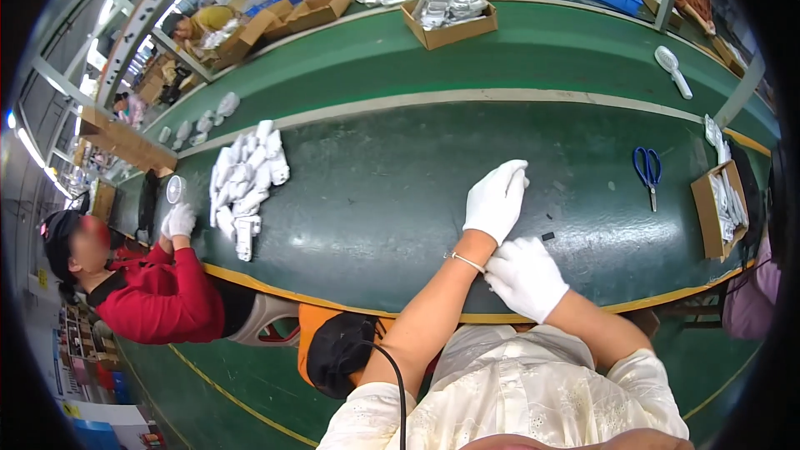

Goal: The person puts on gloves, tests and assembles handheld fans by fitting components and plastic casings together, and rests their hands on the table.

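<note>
My left hand (497,200), in a white glove, reaches over the dark green worktable (358,192). Its fingers are extended close together, with nothing seen in them. A thin bracelet (464,262) circles that wrist. My right hand (527,277), also gloved, is against the left wrist beside the glove's cuff; its fingers are bent there, and whatever they pinch is hidden. Close to the right hand lies a small black piece (547,236). Blue-handled scissors (647,173) rest farther right on the table.
White wrapped items (247,171) form a pile on the left, near a co-worker in red (167,300) holding a small white round-headed device (175,190). A cardboard box (718,212) of white pieces stands at right. Beyond the divider, a white handheld device (672,71) lies on a green surface.
</note>
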Demonstrator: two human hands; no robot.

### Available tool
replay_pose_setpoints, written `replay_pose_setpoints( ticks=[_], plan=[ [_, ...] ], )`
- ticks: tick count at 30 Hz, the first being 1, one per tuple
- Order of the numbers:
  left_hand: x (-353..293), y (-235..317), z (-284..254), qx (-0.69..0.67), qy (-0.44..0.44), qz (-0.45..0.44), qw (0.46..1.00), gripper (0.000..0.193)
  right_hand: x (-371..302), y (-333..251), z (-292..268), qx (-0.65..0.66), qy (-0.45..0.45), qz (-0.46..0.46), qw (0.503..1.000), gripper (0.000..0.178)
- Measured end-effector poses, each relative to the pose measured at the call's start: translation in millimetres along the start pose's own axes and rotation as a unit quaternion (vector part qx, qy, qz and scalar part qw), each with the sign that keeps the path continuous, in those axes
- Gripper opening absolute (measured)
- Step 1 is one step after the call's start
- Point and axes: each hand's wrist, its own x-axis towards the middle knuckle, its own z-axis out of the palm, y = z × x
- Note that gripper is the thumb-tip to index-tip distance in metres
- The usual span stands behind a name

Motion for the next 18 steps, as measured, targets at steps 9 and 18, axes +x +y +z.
replay_pose_setpoints(
  ticks=[9,18],
  plan=[
    [4,-17,8,-0.028,-0.028,-0.071,0.997,0.021,109,51,-82,0.357,-0.162,0.130,0.911,0.020],
    [-1,5,16,0.071,-0.037,0.092,0.993,0.015,301,249,-2,0.023,0.165,0.105,0.980,0.045]
  ],
)
